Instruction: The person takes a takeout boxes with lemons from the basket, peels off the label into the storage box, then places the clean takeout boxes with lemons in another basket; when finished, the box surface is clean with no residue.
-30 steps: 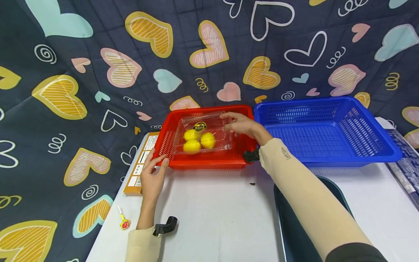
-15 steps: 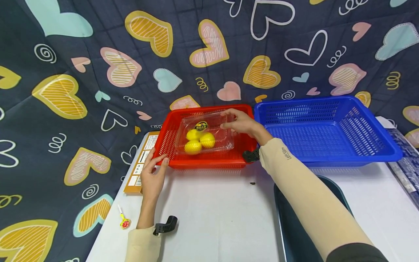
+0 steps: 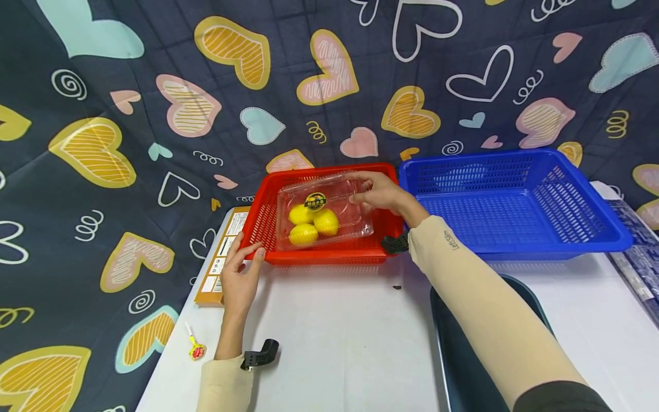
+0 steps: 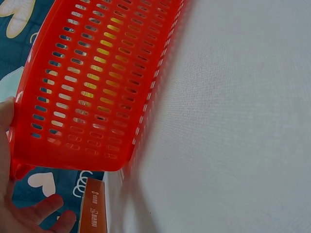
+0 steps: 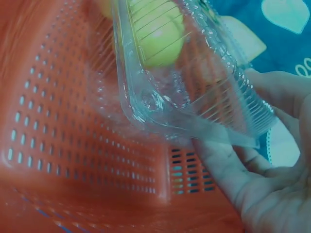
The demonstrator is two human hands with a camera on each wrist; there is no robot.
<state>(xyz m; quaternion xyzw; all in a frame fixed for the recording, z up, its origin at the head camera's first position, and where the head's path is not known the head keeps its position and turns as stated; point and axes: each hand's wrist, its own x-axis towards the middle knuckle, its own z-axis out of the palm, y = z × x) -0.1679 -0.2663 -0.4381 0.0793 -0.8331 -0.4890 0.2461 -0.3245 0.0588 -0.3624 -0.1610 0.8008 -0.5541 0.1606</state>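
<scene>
The right hand (image 3: 381, 191) is partly closed, with its thumb and fingers bent round one end of a clear box (image 3: 347, 213). It has hold of the end nearer the right side of the red basket (image 3: 334, 256). The left hand (image 3: 242, 280) is at the front left corner of the red basket, with its thumb and a finger pinching the rim and its other fingers loosely spread. The clear box is inside the sides of the red basket, and it is tilted. I can't tell if any of it touches the bottom. Three yellow fruits (image 3: 326, 222) sit close together in the clear box, toward the left side of the red basket. A black and gold sticker (image 3: 315, 201) is on the lid. Right beside the red basket, on its right, is a blue basket (image 3: 479, 220). In front of the red basket and to its right is a dark tub (image 3: 525, 297), partly behind the right arm. To the left of the red basket lies a brown box (image 3: 212, 284), and farther to the front is a lollipop (image 3: 197, 351). A tiny dark bit (image 3: 397, 289) lies just in front of the red basket on the white table (image 3: 329, 332). Behind the red basket hangs a dark cloth (image 3: 283, 63) with hearts on it.
</scene>
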